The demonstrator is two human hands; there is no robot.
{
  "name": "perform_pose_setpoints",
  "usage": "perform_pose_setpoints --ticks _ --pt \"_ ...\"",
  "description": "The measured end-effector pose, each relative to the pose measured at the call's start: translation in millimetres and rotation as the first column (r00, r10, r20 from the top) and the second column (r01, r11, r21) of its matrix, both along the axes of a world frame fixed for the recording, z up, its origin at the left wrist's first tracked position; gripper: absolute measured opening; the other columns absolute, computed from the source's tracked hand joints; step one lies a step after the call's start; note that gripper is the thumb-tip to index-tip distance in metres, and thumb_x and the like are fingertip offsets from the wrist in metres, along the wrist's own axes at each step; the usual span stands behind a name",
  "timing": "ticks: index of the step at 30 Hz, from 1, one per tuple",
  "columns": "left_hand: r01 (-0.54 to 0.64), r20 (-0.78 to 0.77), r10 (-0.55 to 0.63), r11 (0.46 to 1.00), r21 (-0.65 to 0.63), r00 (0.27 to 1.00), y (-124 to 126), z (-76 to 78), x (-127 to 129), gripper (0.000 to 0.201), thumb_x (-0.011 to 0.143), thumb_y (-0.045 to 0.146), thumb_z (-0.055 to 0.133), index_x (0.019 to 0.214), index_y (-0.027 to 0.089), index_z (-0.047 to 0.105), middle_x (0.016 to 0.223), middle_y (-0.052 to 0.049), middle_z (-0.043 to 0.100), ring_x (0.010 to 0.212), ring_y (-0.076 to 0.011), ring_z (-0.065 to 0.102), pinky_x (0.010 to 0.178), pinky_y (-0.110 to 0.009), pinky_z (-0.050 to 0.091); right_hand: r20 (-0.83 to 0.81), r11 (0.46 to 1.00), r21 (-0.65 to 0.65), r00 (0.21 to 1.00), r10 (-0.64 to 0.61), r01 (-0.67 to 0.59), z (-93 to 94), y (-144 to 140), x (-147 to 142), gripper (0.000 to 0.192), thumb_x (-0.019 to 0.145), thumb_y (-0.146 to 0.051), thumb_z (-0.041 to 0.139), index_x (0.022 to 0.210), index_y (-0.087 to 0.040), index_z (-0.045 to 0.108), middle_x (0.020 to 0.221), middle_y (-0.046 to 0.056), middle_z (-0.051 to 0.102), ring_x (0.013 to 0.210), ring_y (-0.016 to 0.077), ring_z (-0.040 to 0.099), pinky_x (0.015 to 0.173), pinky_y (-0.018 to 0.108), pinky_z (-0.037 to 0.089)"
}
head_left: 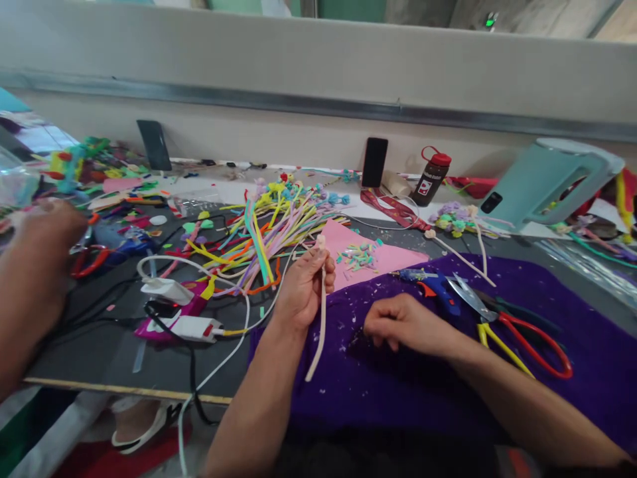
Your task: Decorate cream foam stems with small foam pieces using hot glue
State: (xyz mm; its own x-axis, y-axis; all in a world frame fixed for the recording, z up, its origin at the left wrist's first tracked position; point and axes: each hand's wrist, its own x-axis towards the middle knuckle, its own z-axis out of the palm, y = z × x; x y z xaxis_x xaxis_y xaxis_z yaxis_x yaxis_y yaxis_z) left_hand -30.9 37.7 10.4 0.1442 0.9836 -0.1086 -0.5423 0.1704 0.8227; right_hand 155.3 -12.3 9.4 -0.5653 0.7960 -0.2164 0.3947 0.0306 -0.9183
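Pinched upright in my left hand (303, 282) is a cream pipe cleaner (322, 325); a small knotted bit shows above the fingertips and its long tail hangs down. My right hand (398, 322) is curled just over the purple cloth (368, 398), apart from the left; anything inside its fingers is hidden. Behind my left hand lies a pink sheet (398, 259) with small pastel snippets (359, 257) on it. Right of my right hand are a blue glue gun (440, 289), scissors with red handles (535, 338) and a yellow-handled tool (502, 348).
Bundled colourful pipe cleaners (263, 239) spread behind a white charger (194, 328) and cables. A phone (374, 162), a brown bottle (432, 178) and a mint-green kettle (537, 182) stand along the back. Another person's blurred arm (34, 285) reaches in at left, near red-handled scissors (89, 262).
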Motion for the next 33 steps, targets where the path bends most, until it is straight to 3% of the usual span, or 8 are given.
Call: perform_pose_setpoints --ticks 4,9,14,18,25,29,31,33 --pt "0.028 0.019 -0.028 0.999 -0.036 0.999 -1 -3.1 5 0.017 0.070 0.028 0.060 0.075 0.014 0.052 0.062 0.004 0.050 0.044 -0.0030 0.044 0.038 -0.014 0.032 0.191 0.948 0.313 0.975 -0.114 0.050 11.6 30 6 0.023 0.083 -0.025 0.043 0.074 -0.014 0.061 0.064 0.001 0.060 0.047 0.0075 0.050 0.046 0.018 0.038" --pt "0.008 0.031 -0.007 0.999 -0.045 1.000 0 -5.8 5 0.017 0.069 0.028 0.061 0.075 0.014 0.052 0.061 0.004 0.051 0.043 -0.0031 0.044 0.038 -0.014 0.031 0.498 0.756 0.639 0.824 -0.268 -0.141 4.7 72 -5 0.022 0.080 -0.013 0.044 0.089 -0.017 0.064 0.090 0.006 0.065 0.082 0.0160 0.059 0.070 0.024 0.040" --pt "-0.070 0.066 0.071 0.997 -0.018 0.995 5 -6.4 -5 0.016 0.067 0.026 0.062 0.073 0.014 0.052 0.058 0.004 0.051 0.041 -0.0028 0.043 0.038 -0.014 0.032 0.695 0.714 0.616 0.656 -0.293 -0.334 -11.2 103 -23 0.024 0.084 -0.023 0.044 0.101 -0.022 0.061 0.101 0.006 0.060 0.086 0.0164 0.058 0.070 0.023 0.038" --pt "-0.102 0.056 0.104 0.994 -0.024 0.993 8 -7.6 -8 0.017 0.066 0.027 0.063 0.073 0.014 0.053 0.057 0.005 0.051 0.040 -0.0026 0.043 0.038 -0.014 0.031 0.761 0.687 0.581 0.590 -0.268 -0.436 -18.4 111 -33 0.024 0.084 -0.027 0.044 0.097 -0.020 0.063 0.097 0.009 0.060 0.082 0.0194 0.058 0.064 0.025 0.037" --pt "-0.055 -0.001 0.055 0.998 0.005 0.998 8 -12.7 -5 0.019 0.065 0.029 0.064 0.073 0.014 0.055 0.058 0.004 0.053 0.040 -0.0024 0.044 0.038 -0.014 0.031 0.683 0.652 0.670 0.640 -0.352 -0.355 -11.2 115 -33 0.023 0.087 -0.026 0.039 0.100 -0.019 0.057 0.101 0.008 0.060 0.082 0.0187 0.058 0.062 0.025 0.036" --pt "-0.049 -0.034 0.048 0.999 -0.012 0.998 8 -13.0 -2 0.019 0.065 0.029 0.064 0.073 0.014 0.055 0.057 0.005 0.054 0.041 -0.0026 0.044 0.037 -0.013 0.031 0.415 0.641 0.757 0.852 -0.320 -0.128 -5.4 101 -25 0.018 0.087 -0.025 0.042 0.094 -0.018 0.057 0.089 0.003 0.062 0.075 0.0134 0.056 0.062 0.023 0.037" --pt "-0.019 -0.076 0.016 0.999 -0.033 0.997 7 -12.9 1 0.021 0.066 0.030 0.065 0.075 0.014 0.055 0.057 0.004 0.055 0.042 -0.0033 0.046 0.037 -0.013 0.032 0.223 0.675 0.738 0.947 -0.232 -0.008 -5.0 91 -19 0.015 0.084 -0.020 0.046 0.089 -0.017 0.059 0.082 0.002 0.062 0.071 0.0115 0.055 0.062 0.021 0.039" --pt "0.010 -0.122 -0.018 0.998 -0.065 0.992 6 -12.8 3 0.022 0.065 0.030 0.066 0.076 0.014 0.056 0.061 0.002 0.057 0.046 -0.0046 0.050 0.039 -0.013 0.036 0.084 0.737 0.674 0.985 -0.152 0.057 -5.5 82 -14 0.014 0.081 -0.016 0.048 0.087 -0.017 0.061 0.080 0.002 0.061 0.069 0.0104 0.055 0.063 0.021 0.041"
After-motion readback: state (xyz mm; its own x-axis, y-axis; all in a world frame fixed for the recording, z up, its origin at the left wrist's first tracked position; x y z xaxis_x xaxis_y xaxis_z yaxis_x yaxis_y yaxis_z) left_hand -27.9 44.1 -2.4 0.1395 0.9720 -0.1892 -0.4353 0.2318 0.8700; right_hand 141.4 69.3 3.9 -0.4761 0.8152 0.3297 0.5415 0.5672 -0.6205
